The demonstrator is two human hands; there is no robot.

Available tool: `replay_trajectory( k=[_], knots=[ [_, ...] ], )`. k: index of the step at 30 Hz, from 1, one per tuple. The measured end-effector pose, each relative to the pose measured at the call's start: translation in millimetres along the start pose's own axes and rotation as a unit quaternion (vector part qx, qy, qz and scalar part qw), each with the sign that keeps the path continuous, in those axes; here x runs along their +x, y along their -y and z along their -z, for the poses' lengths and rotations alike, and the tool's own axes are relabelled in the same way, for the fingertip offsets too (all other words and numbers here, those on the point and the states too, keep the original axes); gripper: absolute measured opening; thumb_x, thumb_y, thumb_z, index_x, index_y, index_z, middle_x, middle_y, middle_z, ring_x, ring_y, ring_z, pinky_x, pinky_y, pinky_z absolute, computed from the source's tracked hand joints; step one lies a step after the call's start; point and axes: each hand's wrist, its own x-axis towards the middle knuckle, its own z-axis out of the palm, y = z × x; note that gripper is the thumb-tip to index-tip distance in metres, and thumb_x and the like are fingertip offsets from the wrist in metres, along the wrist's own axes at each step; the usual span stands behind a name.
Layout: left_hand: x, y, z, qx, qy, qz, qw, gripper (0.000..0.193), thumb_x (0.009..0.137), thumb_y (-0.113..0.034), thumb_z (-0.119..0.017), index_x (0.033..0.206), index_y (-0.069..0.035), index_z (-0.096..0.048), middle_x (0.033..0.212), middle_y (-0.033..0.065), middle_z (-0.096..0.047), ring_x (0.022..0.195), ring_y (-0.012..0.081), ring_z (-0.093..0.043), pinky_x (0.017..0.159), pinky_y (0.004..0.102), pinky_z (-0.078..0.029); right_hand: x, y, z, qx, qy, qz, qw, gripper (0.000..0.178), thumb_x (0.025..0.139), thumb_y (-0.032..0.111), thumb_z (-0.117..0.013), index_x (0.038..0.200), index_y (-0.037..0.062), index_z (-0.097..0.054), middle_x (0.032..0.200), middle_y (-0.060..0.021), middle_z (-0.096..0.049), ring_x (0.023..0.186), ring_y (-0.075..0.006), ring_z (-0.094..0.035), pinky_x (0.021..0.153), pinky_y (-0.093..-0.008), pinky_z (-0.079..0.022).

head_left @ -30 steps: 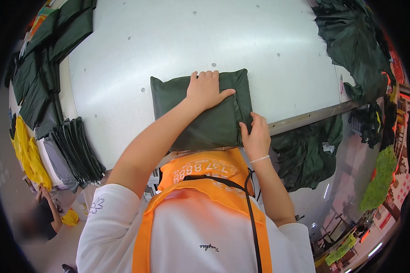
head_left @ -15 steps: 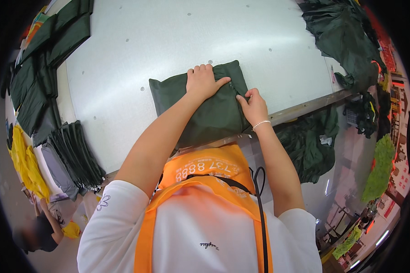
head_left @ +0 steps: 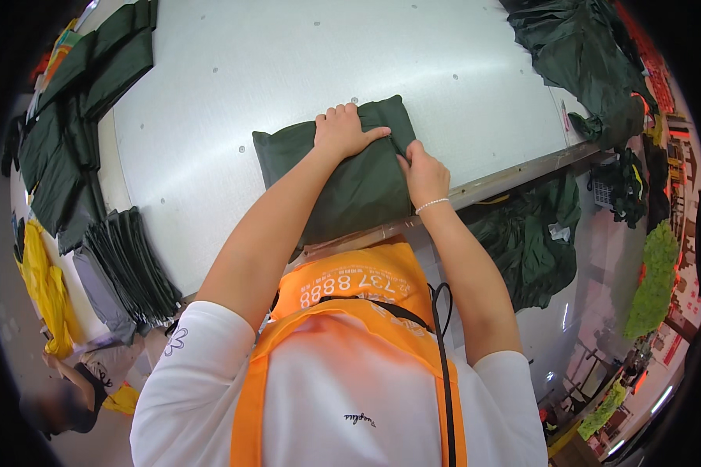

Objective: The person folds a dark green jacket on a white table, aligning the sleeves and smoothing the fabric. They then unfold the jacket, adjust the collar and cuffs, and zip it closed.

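A dark green folded cloth bundle (head_left: 353,197), smooth and slightly shiny, lies at the near edge of the pale worktable (head_left: 288,70). My left hand (head_left: 343,132) rests flat on its upper part, fingers over the far edge and thumb stretched toward the right. At the bundle's right side, my right hand (head_left: 426,175) is closed with thumb and fingers on the edge of the folded layer. The fingertips there are partly hidden by the hand itself.
Dark green folded pieces (head_left: 70,140) lie along the left side, with a row of stacked dark green bundles (head_left: 140,265) nearer me. Loose dark green cloth (head_left: 576,47) heaps at the far right; more cloth (head_left: 530,241) lies below the table edge. A person (head_left: 74,393) is at lower left.
My right hand has shifted slightly left and turned inward, closing on the bundle's right edge, whose flap is now drawn in. My left hand stays pressed on the cloth.
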Motion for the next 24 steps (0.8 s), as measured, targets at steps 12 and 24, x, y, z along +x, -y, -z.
replay_trajectory(
  k=[12,24],
  knots=[
    [7.7,2.2,-5.9,-0.064,-0.042,0.027,0.997,0.069,0.076,-0.063,-0.059,0.108,-0.002,-0.059,0.102,0.0153,-0.064,0.101,0.0305,-0.057,0.091,0.0448,-0.038,6.6,4.0,-16.2,0.043,-0.014,0.139,0.989,0.007,0.078,0.002,-0.051,0.081,0.0021,-0.057,0.084,-0.0180,-0.060,0.082,-0.0341,-0.059,0.071,-0.0463,-0.047],
    [10.7,6.0,-16.6,-0.065,-0.066,0.026,0.995,0.060,0.085,-0.057,-0.051,0.105,-0.002,-0.059,0.106,0.0140,-0.061,0.103,0.0301,-0.054,0.091,0.0448,-0.036,63.1,-0.5,-12.3,0.036,0.164,0.090,0.982,0.023,0.084,0.016,-0.060,0.107,0.0121,-0.059,0.090,-0.0168,-0.064,0.084,-0.0360,-0.061,0.073,-0.0435,-0.049]
  ],
)
